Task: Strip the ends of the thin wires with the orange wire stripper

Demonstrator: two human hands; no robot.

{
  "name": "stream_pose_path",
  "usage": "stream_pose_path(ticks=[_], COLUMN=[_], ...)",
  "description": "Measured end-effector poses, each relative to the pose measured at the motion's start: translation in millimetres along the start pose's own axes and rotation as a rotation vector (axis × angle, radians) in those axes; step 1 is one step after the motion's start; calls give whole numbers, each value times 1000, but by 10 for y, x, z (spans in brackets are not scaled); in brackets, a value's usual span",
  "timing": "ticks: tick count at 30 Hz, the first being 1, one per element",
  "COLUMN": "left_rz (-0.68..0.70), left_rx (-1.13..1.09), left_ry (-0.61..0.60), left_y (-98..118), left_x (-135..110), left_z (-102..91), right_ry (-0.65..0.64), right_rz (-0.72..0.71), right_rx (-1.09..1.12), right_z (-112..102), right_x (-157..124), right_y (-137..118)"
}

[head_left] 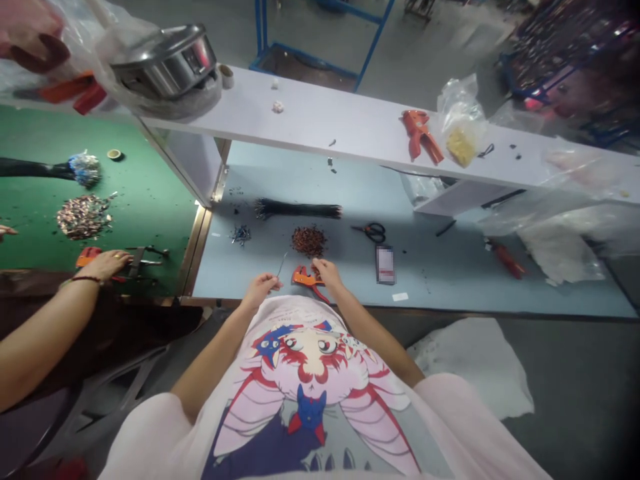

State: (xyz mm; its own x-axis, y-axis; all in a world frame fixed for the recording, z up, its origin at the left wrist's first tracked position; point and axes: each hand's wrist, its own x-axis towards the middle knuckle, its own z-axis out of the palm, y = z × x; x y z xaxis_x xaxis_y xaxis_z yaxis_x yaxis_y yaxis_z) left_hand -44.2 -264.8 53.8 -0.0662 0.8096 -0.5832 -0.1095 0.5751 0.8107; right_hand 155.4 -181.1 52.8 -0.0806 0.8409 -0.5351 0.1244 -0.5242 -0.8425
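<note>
Your left hand (pixel 260 290) pinches a thin wire (pixel 281 264), fingers together; your right hand (pixel 326 273) clamps the orange stripper (pixel 305 277) low on the surface (pixel 450 293), steadying it, with brown clippings (pixel 309 241) within reach at 12 o'clock.

Seen from my remote post: thin sliver (pixel 282 265) at left hand (pixel 260 290) too fine to identify; rack (pixel 565 67) top right blurred, cut off.
</note>
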Motion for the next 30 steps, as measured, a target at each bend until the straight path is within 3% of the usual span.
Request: stream_pose_path(ticks=[5,8,13,23,27,30], left_rz=[41,95,195,360,360,325], left_rx=[-5,17,103,496,582,600], left_ry=[33,-2,-71,-109,-105,-73], left_y=[55,116,170,256,278,247], left_x=[-45,-88,-181,-209,-130,-123], left_z=[52,129,225,204,259,298], right_ry=[-221,-266,-212,-82,8,82], right_rz=[-41,-92,-172,-100,-99,-114], right_rx=[-32,-10,37,96,-11,-184], right_z=[176,303,350,339,264,48], right_x=[-269,-356,-374,-383,-180,64], right_y=[-69,-172,-229,14,98,141])
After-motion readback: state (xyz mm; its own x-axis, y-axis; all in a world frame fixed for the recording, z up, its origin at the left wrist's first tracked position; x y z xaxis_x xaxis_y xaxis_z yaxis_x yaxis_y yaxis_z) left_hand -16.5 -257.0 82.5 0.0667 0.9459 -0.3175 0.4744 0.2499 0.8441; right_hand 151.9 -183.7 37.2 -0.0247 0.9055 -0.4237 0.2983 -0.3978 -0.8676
